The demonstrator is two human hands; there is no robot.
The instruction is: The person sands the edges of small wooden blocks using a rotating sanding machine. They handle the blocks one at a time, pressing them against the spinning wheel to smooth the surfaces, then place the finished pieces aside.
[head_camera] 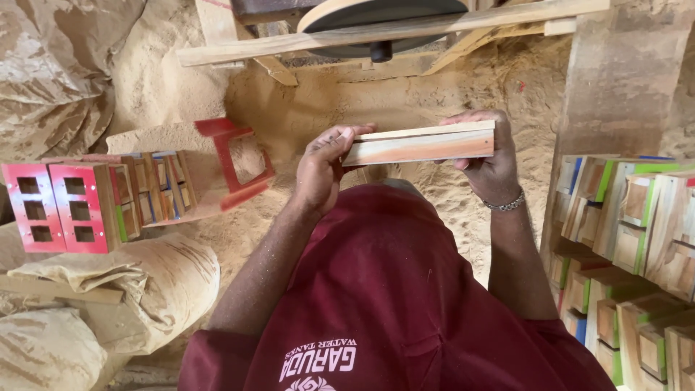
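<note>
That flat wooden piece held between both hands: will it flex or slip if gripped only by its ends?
The wooden piece likely stays stiff: it spans left hand to right hand without sagging. Probably light, held by fingertips. Sawdust everywhere may make it slightly slippery.

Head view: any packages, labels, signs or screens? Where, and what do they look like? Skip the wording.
Printed logo: white lettering and emblem on the person's maroon shirt, bottom centre, upside down in this view.
Sacks: tan bags, lower left, bulging, dusted with sawdust; no label visible.
No signs or screens.
Both hands, left hand and right hand, hold a plain wooden block, unlabelled.
</note>
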